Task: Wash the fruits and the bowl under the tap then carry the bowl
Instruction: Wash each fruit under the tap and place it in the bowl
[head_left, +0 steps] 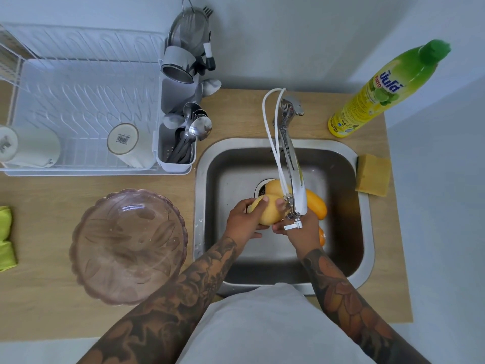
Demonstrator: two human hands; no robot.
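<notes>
Head camera looks steeply down — close over the sink (366,206) and wooden counter (47,298).

The yellow bottle (378,93) with the green cap carries a brand name in blue Thai script, and near its base the figure "700 ml" can just be made out. The upturned cup (122,139) in the rack bears a barcode sticker, its digits too small to read.

Wooden counter (65,298), pink bowl (128,245), rack (78,101), bottle (380,93), sponge (372,174)
</notes>
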